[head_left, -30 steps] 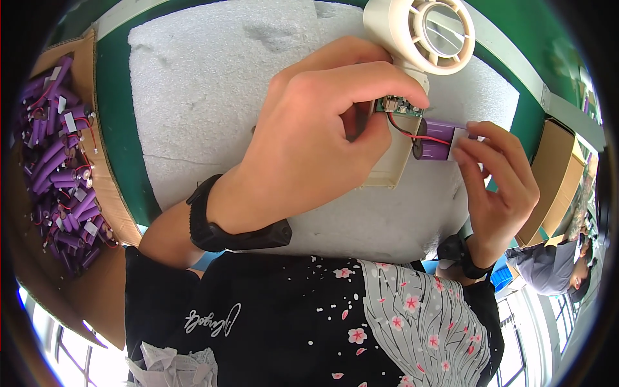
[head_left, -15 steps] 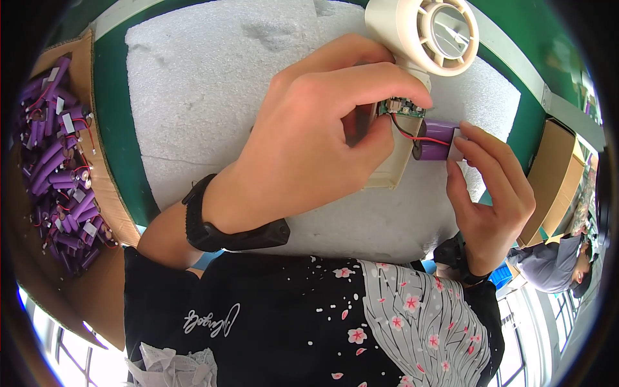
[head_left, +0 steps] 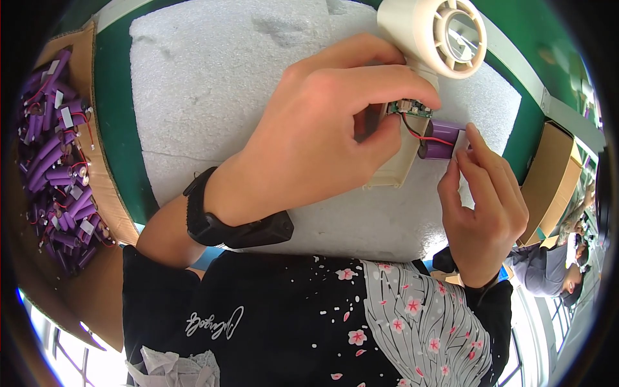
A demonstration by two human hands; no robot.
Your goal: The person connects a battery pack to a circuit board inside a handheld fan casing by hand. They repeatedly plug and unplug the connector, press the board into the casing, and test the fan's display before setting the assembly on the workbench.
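Observation:
A cream, hair-dryer-shaped housing (head_left: pixel 406 32) with a slotted round end lies on white foam. My left hand (head_left: pixel 316 129) is closed round its handle (head_left: pixel 391 173), thumb and index finger on either side of a small green circuit board (head_left: pixel 412 109). Red and black wires (head_left: pixel 431 138) run from near the board to a purple two-cell battery pack (head_left: pixel 440 151) beside the handle. At the pack's right end, my right hand (head_left: pixel 485 206) pinches a white patch (head_left: pixel 460 142) between thumb and fingers. The left hand covers much of the handle.
The white foam slab (head_left: pixel 206 84) rests on a green tabletop (head_left: pixel 116 103). At left, a cardboard box (head_left: pixel 106 148) holds many purple battery packs with wires. An open carton (head_left: pixel 554 174) stands at right, with another person (head_left: pixel 545 271) beyond it.
The housing, board, battery pack and my left hand have shifted slightly right in view. My right hand's fingers have drawn closer together at the white patch.

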